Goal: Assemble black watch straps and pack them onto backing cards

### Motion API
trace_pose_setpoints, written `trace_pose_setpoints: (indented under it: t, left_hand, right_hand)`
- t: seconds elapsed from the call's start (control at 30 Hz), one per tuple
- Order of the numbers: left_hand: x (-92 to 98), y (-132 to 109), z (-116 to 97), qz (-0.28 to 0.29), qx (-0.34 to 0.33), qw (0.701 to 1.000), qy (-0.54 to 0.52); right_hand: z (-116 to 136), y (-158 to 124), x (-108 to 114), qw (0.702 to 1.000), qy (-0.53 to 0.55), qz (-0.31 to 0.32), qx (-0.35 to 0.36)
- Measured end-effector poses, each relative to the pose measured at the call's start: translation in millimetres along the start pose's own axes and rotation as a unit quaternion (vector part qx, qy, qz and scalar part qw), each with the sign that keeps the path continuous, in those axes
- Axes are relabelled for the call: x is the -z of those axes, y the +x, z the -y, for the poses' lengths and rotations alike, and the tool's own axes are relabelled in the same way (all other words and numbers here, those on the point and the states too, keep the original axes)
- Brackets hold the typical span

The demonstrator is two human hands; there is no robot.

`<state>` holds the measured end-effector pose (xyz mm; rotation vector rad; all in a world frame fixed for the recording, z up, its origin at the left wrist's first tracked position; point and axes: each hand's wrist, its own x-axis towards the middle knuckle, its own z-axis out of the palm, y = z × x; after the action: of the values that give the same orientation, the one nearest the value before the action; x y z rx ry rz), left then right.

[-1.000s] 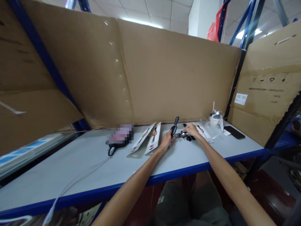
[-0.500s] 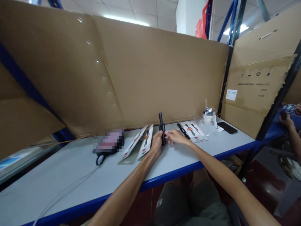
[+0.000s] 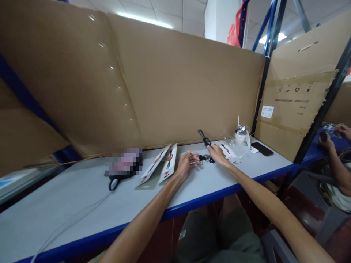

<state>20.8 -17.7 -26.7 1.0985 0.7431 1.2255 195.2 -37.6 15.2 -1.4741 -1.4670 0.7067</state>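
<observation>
My right hand (image 3: 218,154) is closed on a black two-handled tool (image 3: 205,138), which tilts up to the left above the table. My left hand (image 3: 188,162) is beside it with fingers apart and slightly curled, holding nothing that shows. Between the hands, small dark parts (image 3: 204,157) are seen near the tabletop; their exact shape is unclear. Two folded printed cards (image 3: 168,163) with tool pictures stand left of my left hand. Another printed card (image 3: 226,149) lies flat behind my right hand, partly covered by it.
A dark pouch (image 3: 124,164) with a cable lies at left. A wrapped cup (image 3: 241,134), clear plastic bags and a black phone (image 3: 262,148) are at right. Cardboard panels (image 3: 186,87) wall the grey table (image 3: 90,204). Another person's hands show at far right.
The black tool has passed from my left hand into my right and moved right, now tilted. My left hand has opened. Small dark parts now show between my hands.
</observation>
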Motion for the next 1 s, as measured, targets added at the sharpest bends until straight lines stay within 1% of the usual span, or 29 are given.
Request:
trace_pose_setpoints:
  t: [0.03,0.07,0.13,0.2,0.27,0.33,0.4,0.53,0.6,0.7,0.8,0.9,1.0]
  left_hand:
    - [0.8,0.7,-0.5,-0.018,0.004,1.000,-0.004]
    - [1.5,1.4,-1.0,-0.032,0.009,0.999,-0.009]
    - [1.9,2.9,-1.6,-0.045,0.019,0.999,-0.018]
    - [1.3,3.9,-1.6,-0.044,0.022,0.999,-0.016]
    - [0.3,4.2,-1.3,-0.042,0.020,0.999,-0.007]
    - [-0.5,4.2,-1.0,-0.039,0.018,0.999,-0.001]
    - [-0.8,4.0,-0.9,-0.037,0.019,0.999,0.001]
    - [-0.8,2.8,-2.0,-0.032,0.020,0.999,0.004]
    - [-0.8,1.7,-3.1,-0.025,0.018,1.000,0.003]
    - [-1.0,0.2,-4.5,-0.015,0.018,1.000,0.001]
    - [-1.5,-0.5,-5.4,-0.014,0.021,1.000,0.008]
    - [-2.1,-0.4,-5.6,-0.017,0.027,0.999,0.011]
    - [-2.7,-0.1,-5.4,-0.011,0.026,0.999,0.016]
  right_hand:
    - [-4.3,3.3,12.0,0.996,-0.081,-0.027,-0.008]
    - [-8.2,5.9,22.9,0.988,-0.153,-0.034,-0.015]
    - [-14.9,8.5,39.1,0.964,-0.263,-0.031,-0.035]
    - [-19.0,7.9,46.3,0.942,-0.329,-0.022,-0.055]
    - [-19.4,5.9,45.2,0.927,-0.369,-0.009,-0.074]
    - [-16.3,4.2,38.9,0.916,-0.392,0.007,-0.085]
    - [-11.7,3.7,30.8,0.908,-0.410,0.017,-0.080]
    - [-7.4,4.3,17.8,0.894,-0.446,0.026,-0.040]
    - [-7.9,3.4,14.5,0.884,-0.467,0.020,-0.023]
    - [-8.6,-0.4,13.2,0.867,-0.499,0.011,0.005]
    - [-9.2,-4.5,14.1,0.856,-0.516,0.023,0.027]
    - [-12.4,-6.5,16.6,0.856,-0.515,0.025,0.043]
    - [-18.2,-6.6,22.4,0.866,-0.498,0.008,0.041]
